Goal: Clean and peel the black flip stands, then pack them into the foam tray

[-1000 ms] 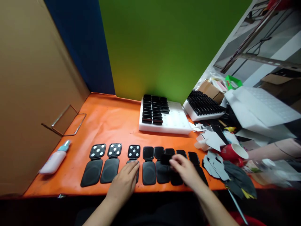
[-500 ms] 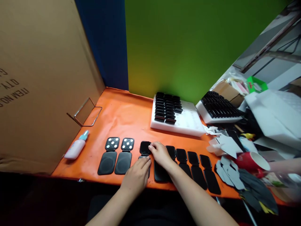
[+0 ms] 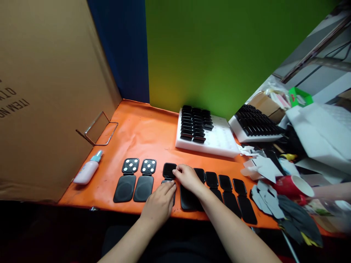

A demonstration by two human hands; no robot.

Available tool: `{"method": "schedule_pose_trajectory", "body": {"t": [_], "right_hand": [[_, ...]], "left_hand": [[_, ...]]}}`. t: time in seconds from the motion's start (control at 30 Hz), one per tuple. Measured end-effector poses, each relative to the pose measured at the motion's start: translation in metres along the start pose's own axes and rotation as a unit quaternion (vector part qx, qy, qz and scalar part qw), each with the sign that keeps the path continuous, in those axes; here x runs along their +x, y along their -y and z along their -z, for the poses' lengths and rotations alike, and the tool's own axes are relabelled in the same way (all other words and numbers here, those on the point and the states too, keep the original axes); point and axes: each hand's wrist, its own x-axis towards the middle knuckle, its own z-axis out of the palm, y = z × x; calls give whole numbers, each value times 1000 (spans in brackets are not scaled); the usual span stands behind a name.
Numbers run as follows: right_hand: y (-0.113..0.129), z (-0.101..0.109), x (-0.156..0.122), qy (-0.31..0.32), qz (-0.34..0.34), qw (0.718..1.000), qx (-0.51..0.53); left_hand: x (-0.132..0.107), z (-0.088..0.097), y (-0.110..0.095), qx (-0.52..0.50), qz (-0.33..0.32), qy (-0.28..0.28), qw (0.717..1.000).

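black square pad, centre frame: press evenly with your unclenched right hand; flat left hand pins the black hinged case.

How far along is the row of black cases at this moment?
Looks done: the cases right of the hands show plain black upper panels. In hand: the right hand presses on the third case's black upper panel while the left hand rests on its lower half. Left: the two leftmost cases show bare white dots.

Black hinged case open flat, third in row.
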Motion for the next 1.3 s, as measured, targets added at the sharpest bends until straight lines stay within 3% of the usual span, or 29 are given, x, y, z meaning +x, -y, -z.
{"method": "schedule_pose_trajectory", "body": {"t": [0.43, 0.73, 0.93, 1.13, 1.3], "right_hand": [[6, 8, 12, 45, -32, 992, -116], [14, 25, 3, -2, -37, 983, -179], [-27, 64, -57, -64, -20, 993, -97], [-86, 100, -138, -149, -100, 977, -114], [-123, 121, -179, -197, -170, 952, -163]], "left_hand": [[0, 1, 0, 3, -9, -5, 1000], [2, 4, 1, 15, -18, 1, 1000], [3, 3, 4, 24, -20, 2, 999], [-1, -7, 17, 32, -82, 1, 996], [1, -10, 22, 30, -103, -2, 994]]}}
